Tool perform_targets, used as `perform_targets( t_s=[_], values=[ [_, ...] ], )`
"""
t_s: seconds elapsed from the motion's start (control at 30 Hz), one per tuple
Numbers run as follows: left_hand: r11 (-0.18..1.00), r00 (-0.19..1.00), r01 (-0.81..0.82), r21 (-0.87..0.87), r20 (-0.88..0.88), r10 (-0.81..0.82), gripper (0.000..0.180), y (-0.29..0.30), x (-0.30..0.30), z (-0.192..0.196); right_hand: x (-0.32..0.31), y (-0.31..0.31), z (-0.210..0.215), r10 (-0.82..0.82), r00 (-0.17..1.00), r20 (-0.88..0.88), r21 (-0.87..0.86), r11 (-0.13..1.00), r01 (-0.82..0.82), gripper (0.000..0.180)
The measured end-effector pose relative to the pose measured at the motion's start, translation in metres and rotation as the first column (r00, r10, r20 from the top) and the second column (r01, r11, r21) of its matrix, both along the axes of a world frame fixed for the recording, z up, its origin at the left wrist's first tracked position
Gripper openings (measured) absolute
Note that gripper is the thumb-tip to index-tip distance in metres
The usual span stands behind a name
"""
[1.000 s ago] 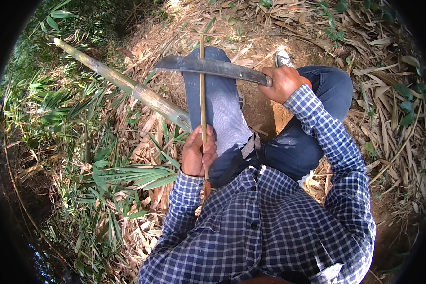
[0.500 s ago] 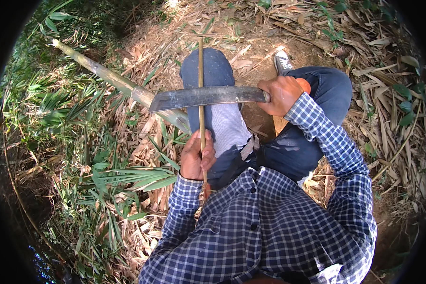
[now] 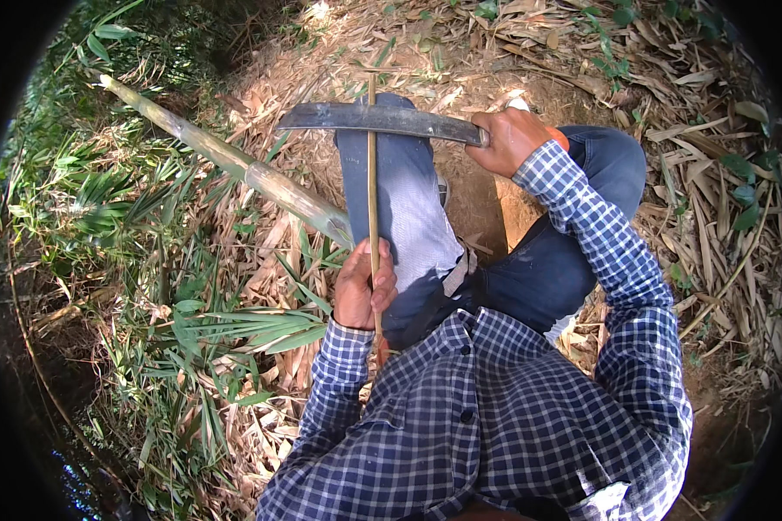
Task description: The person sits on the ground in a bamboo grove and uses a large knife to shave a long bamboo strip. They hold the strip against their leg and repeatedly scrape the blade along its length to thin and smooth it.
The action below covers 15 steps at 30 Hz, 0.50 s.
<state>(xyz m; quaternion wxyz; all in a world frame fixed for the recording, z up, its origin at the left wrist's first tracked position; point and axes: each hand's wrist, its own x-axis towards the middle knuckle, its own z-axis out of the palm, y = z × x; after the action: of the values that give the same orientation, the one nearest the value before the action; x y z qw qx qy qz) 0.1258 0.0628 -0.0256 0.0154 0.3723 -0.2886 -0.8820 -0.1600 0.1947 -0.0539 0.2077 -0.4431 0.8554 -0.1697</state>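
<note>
Here, nearest to us, our checked blue shirt (image 3: 495,434) fills the lower part of the view, and both sleeves run up from it toward the work. At about nine o'clock from the shirt's collar, our left hand (image 3: 365,286) is closed around a thin bamboo strip (image 3: 373,165), the fingers wrapped over it and the thumb pressed along its side; the strip runs almost straight up toward twelve o'clock, lying along our left thigh in blue jeans (image 3: 404,208). Farther up, at roughly one o'clock from the left hand, our right hand (image 3: 513,139) is clenched shut on the handle of a long dark blade (image 3: 378,119), which lies nearly level and points toward nine o'clock. The blade crosses the strip close to the strip's upper end, and the two seem to touch there, just over the knee. Beside the left leg, a thick green bamboo pole (image 3: 235,161) slants on the ground from the thigh out toward ten o'clock. Beyond all this, dry bamboo leaves (image 3: 704,217) cover the earth at three o'clock, and green leafy growth (image 3: 148,260) spreads at nine o'clock.
</note>
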Motion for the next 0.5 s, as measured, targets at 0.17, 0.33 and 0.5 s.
perform_targets(
  t_s=[0.17,0.33,0.5],
  values=[
    [1.000,1.000,0.007,-0.012,-0.002,-0.007,0.017,0.000,0.002,-0.003,0.002,0.003,-0.004,0.076,0.997,-0.025,0.002,0.997,-0.076,0.029],
    [1.000,1.000,0.014,-0.007,0.010,-0.014,0.017,0.001,0.004,0.000,-0.014,-0.004,-0.008,-0.076,0.997,-0.002,-0.018,0.997,0.076,0.025],
    [1.000,1.000,0.006,-0.018,0.029,-0.005,0.017,0.002,0.006,0.001,-0.009,0.007,-0.012,0.036,0.999,-0.019,-0.039,0.999,-0.037,0.032]
  ],
)
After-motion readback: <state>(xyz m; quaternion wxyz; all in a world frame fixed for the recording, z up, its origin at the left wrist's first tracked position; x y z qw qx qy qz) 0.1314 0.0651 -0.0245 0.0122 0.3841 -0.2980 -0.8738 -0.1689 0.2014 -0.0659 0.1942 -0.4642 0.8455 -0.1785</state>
